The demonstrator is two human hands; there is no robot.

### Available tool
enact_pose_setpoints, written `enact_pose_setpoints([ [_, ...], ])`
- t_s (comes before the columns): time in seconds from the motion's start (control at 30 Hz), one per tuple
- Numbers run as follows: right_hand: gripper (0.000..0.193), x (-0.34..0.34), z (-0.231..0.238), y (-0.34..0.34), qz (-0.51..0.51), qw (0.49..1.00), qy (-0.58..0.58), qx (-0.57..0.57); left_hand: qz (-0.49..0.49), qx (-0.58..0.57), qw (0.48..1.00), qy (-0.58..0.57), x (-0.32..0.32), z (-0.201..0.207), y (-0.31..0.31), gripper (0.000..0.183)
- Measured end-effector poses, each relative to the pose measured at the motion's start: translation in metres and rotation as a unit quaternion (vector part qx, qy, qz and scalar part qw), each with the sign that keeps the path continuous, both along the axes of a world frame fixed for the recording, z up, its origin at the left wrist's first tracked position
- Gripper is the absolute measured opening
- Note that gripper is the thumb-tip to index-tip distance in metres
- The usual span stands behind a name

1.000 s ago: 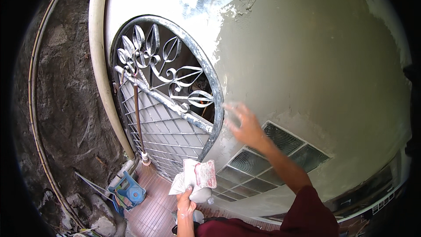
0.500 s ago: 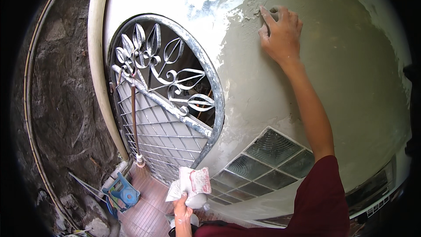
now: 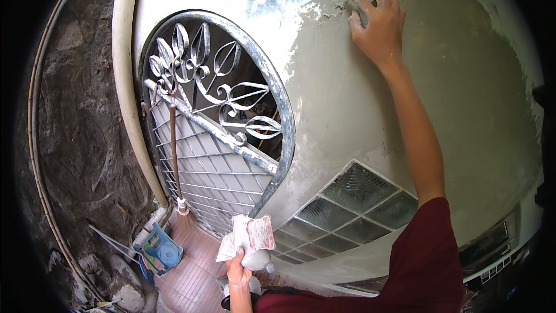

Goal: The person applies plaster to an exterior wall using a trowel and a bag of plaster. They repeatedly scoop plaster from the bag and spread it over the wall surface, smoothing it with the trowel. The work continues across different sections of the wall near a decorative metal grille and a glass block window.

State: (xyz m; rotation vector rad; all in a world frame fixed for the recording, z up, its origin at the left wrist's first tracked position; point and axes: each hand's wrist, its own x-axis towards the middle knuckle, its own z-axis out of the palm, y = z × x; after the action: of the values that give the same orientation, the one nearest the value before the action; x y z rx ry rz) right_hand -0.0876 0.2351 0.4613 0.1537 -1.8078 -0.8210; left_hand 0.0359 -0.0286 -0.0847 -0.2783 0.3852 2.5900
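Note:
High on the wall (image 3: 463,110), my right hand (image 3: 379,29) is closed round a small grey curved piece (image 3: 363,16), mostly hidden by the fingers, so its kind cannot be told. It presses at the edge of the wet grey coating, beside a rough ridge of grey paste (image 3: 335,4). Low in front of me, my left hand (image 3: 238,271) grips a crumpled white and red plastic bag (image 3: 252,236) smeared with paste. A rounded pale grey bulge shows below the bag's printed part.
An arched metal gate (image 3: 284,122) with leaf scrolls stands left of the coating. A broom (image 3: 175,162) leans on it. A blue plastic stool (image 3: 162,250) lies on the tiled floor (image 3: 188,281). Glass blocks (image 3: 362,188) sit low in the wall; a pale pipe (image 3: 124,69) runs left.
My right hand has moved slightly up and to the right along the wall, still holding the grey piece. My left hand keeps the bag; the whole view has shifted a little.

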Motion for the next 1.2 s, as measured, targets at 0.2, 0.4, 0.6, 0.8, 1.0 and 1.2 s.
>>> enact_pose_setpoints([
  [0.2, 0.018, -0.013, 0.005, 0.005, -0.036, 0.999, -0.003, 0.021, -0.022, -0.002, 1.000, -0.018, 0.002, -0.007, -0.002, 0.046],
  [0.4, 0.014, -0.020, 0.007, 0.010, -0.034, 0.992, 0.040, 0.113, -0.015, -0.003, 0.999, -0.029, 0.002, -0.011, -0.002, 0.044],
  [0.6, 0.009, -0.009, 0.022, -0.008, 0.080, 0.994, 0.077, 0.022, 0.009, -0.023, 1.000, -0.015, 0.004, -0.010, -0.006, 0.045],
  [0.8, 0.023, 0.032, -0.010, -0.040, 0.383, 0.668, -0.201, -0.605, 0.007, -0.014, 1.000, -0.018, 0.003, -0.008, -0.006, 0.048],
  [1.0, 0.029, 0.023, -0.168, -0.099, 0.475, 0.234, -0.337, -0.779, -0.003, 0.002, 0.999, -0.040, 0.010, -0.013, -0.009, 0.046],
  [1.2, 0.035, -0.020, -0.318, -0.221, 0.308, -0.011, -0.366, -0.878, 0.107, -0.005, 0.991, -0.074, 0.034, -0.012, -0.041, 0.042],
])
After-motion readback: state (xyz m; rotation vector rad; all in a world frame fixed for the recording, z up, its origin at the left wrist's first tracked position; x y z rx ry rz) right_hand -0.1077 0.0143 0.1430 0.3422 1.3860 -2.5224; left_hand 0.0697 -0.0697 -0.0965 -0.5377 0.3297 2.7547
